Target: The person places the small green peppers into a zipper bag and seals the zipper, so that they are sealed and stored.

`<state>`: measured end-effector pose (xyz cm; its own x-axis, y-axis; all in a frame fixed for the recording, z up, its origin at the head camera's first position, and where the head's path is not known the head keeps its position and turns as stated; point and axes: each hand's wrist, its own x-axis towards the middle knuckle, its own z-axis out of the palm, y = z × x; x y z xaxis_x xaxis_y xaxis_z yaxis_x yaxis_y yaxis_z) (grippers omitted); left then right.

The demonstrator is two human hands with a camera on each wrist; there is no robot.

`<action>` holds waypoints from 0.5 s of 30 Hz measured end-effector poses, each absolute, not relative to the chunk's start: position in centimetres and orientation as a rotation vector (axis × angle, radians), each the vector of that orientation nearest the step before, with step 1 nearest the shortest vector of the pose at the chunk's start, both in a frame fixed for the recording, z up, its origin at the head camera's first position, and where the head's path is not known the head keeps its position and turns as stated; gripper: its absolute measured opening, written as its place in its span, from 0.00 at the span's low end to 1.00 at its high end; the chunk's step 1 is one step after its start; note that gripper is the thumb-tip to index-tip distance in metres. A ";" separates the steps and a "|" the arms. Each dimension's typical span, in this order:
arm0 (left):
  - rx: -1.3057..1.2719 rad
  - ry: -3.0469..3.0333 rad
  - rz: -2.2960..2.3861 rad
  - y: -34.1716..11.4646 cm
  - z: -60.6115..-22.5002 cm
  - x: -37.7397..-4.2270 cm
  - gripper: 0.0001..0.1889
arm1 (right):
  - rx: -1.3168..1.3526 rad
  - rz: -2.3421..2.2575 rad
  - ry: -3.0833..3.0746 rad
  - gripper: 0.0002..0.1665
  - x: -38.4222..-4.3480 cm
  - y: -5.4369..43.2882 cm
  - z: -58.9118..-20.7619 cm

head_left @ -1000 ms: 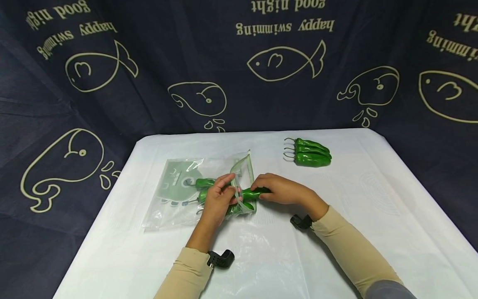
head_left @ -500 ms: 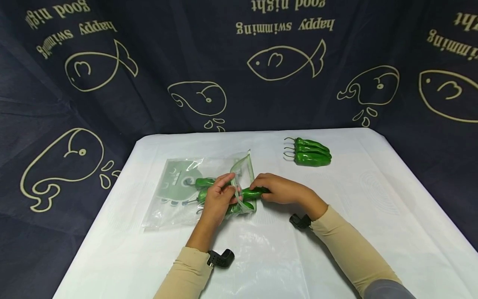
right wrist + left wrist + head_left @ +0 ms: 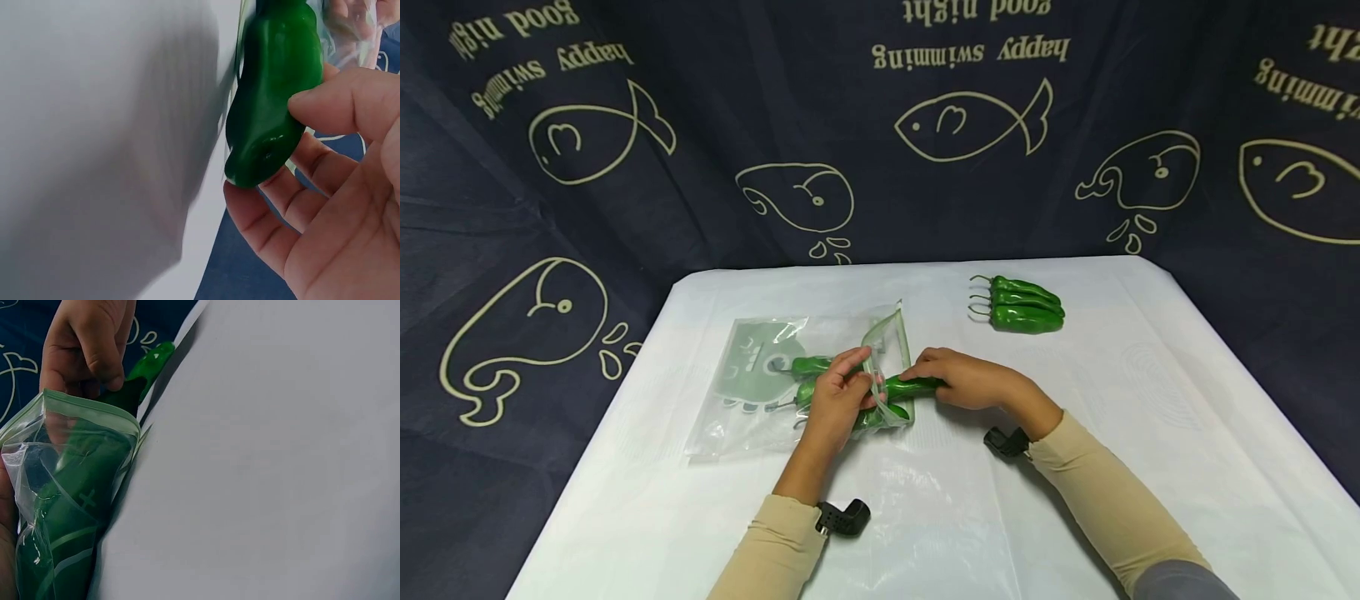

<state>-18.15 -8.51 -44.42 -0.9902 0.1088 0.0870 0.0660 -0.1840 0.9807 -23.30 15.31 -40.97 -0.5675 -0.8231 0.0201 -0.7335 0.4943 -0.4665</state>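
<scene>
Thumb and fingers of my right hand (image 3: 966, 379) hold the blunt end of a glossy green pepper (image 3: 272, 94). Its other end passes into the mouth of a clear zip bag (image 3: 718, 437). My left hand (image 3: 837, 402) grips the bag at its mouth, where the green-edged opening gapes toward the right. Inside the bag lie several more green peppers (image 3: 808, 367), their stems pointing left, partly covered by the left hand. In the left wrist view the plastic hides most detail of the bag's contents, and my right hand (image 3: 94, 344) reaches down at the opening.
Three loose green peppers (image 3: 1028, 319) lie side by side at the back right of the white-covered table (image 3: 1075, 517), stems to the left. Behind it hangs a dark cloth (image 3: 700, 225) with fish drawings. Each wrist wears a black device (image 3: 844, 518).
</scene>
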 end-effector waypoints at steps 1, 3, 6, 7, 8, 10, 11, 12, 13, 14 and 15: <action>0.209 1.991 2.384 -8.5 -44.4 -18.2 0.24 | -1.334 -0.649 2.530 0.33 -23.3 15.3 -41.0; 0.209 1.989 2.388 -8.5 -44.4 -18.2 0.24 | -1.327 -0.669 2.525 0.33 -23.3 15.2 -40.9; 0.210 1.992 2.389 -8.5 -44.3 -18.2 0.24 | -1.307 -0.718 2.509 0.31 -23.3 15.0 -40.7; 0.209 1.992 2.390 -8.5 -44.3 -18.2 0.24 | -1.302 -0.731 2.504 0.30 -23.3 14.9 -40.7; 0.211 1.986 2.394 -8.4 -44.3 -18.2 0.24 | -1.300 -0.741 2.501 0.29 -23.4 14.9 -40.7; 0.208 1.986 2.397 -8.4 -44.3 -18.2 0.24 | -1.301 -0.758 2.496 0.27 -23.4 14.7 -40.6; 0.208 1.983 2.399 -8.4 -44.3 -18.2 0.24 | -1.306 -0.758 2.496 0.27 -23.4 14.7 -40.6; 0.206 1.983 2.401 -8.4 -44.3 -18.2 0.24 | -1.308 -0.761 2.494 0.26 -23.5 14.6 -40.7; 0.206 1.980 2.404 -8.4 -44.4 -18.2 0.24 | -1.309 -0.762 2.492 0.26 -23.5 14.6 -40.7; 0.205 1.979 2.406 -8.4 -44.4 -18.2 0.24 | -1.312 -0.764 2.491 0.26 -23.5 14.5 -40.8; 0.204 1.979 2.407 -8.4 -44.4 -18.2 0.24 | -1.311 -0.766 2.488 0.25 -23.5 14.5 -40.8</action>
